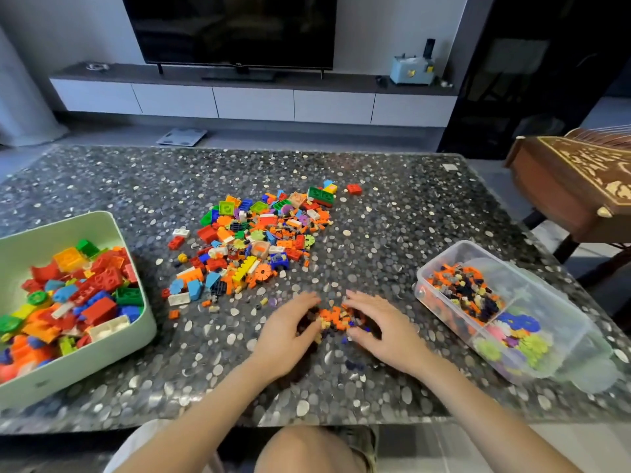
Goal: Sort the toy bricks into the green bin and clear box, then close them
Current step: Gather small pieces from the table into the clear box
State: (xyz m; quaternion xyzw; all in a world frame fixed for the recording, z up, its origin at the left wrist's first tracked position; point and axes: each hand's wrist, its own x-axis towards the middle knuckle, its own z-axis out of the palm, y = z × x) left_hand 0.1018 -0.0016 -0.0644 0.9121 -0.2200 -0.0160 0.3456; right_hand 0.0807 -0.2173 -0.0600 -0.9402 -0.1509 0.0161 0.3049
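Right, down at 6 o'clock both forearms reach in over the counter [392, 213]. The left hand [290, 331] and right hand [384, 332] sit close together, fingers curled inward, cupping a heap [336, 317] of tiny orange, tan and dark bricks from either side. Fingertips are on the bricks, and the hands are a little blurred.

Swing out to 8 o'clock and there's the green bin [114, 230], lid off, loaded with big red, orange, blue and green bricks. Over at 4 o'clock, the clear box [560, 302] lies open too and angled. Its far compartment holds tiny orange and dark bricks like those in the heap. The near one, past the divider, has flower-shaped pieces in blue, pink and yellow-green.

Up the middle toward 12 o'clock lies the main pile [259, 233], a mixed spread of large and small bricks, well apart from both containers. Stray pieces trail from it toward the hands. One red brick [354, 189] sits alone just beyond the pile at 1 o'clock.

Further still at 12 o'clock, a dark TV [232, 29] stands on a low cabinet, and a carved wooden case [573, 186] sits off the counter at 2 o'clock.
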